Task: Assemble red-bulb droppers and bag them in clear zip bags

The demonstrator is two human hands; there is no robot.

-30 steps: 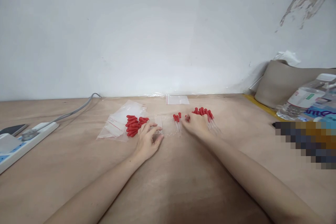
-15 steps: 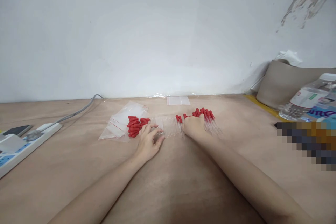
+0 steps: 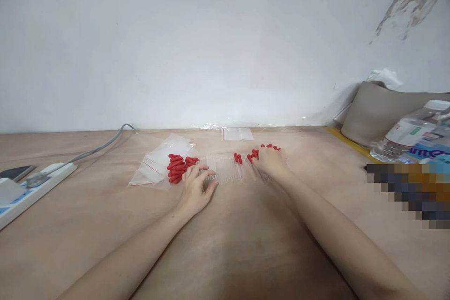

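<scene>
Bench (image 3: 225, 243): a bare wooden top is seen nearest the camera, with both forearms laid across it toward the wall
Left hand (image 3: 195, 187): it is rested palm down with the fingers spread loosely; nothing is pinched, and the fingertips are laid on the left end of the row of clear tubes
Clear tubes (image 3: 225, 168): a row is laid flat between the two hands, each tube's long axis pointed away from the person, the row itself run left to right
Right hand (image 3: 270, 161): it is laid over the capped droppers with the fingers curled downward; whether any one dropper is pinched cannot be told
Capped droppers (image 3: 253, 154): red tips are shown beside and just beyond the right hand, their glass stems pointed back toward the person
Loose red caps (image 3: 178, 167): a heap is set just left of the left hand and slightly beyond it, touching the plastic bags (image 3: 154, 166)
Nearer hand: the caps are closer to the left hand, the droppers to the right
Zip bag (image 3: 237, 133): it is laid flat further off, near the wall
Power strip (image 3: 35, 185): it is set far to the left
</scene>
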